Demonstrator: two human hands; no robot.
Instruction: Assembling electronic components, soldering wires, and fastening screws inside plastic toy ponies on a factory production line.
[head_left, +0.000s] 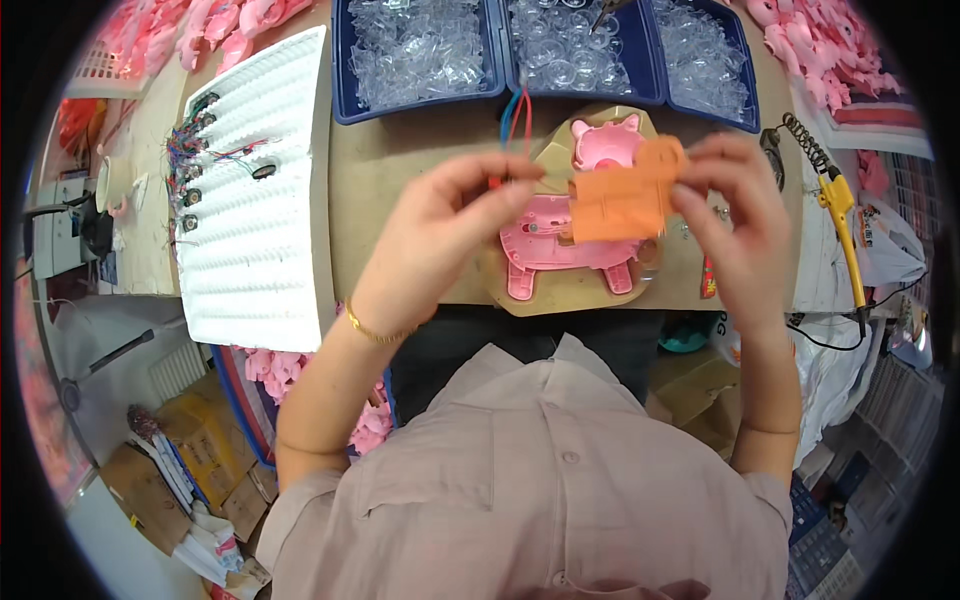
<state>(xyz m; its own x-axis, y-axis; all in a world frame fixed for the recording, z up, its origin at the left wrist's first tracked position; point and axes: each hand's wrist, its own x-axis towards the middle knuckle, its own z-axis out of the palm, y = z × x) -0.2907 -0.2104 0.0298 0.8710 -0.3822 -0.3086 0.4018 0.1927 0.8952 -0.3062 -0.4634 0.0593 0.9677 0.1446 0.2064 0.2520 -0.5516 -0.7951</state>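
Note:
My right hand (738, 205) grips the right edge of a flat orange plastic piece (620, 203) between thumb and fingers. The piece is held up over a pink animal-shaped plastic shell (570, 258), which lies hollow side up, and hides its middle. The shell's head part (607, 145), with two ears, shows beyond the orange piece. My left hand (465, 215) is closed in a pinch at the left of the orange piece, its fingertips apart from it. What that pinch holds, if anything, is too small to make out. A tan fixture board (520, 300) lies under the shell.
Blue bins (345, 100) of clear plastic parts line the far side. A white ridged tray (255, 200) with small wired parts stands left. Red and blue strands (515, 115) rise beyond my left hand. A yellow-handled tool (840, 215) with a coiled cord hangs at right. Pink shells (830, 50) are heaped far right.

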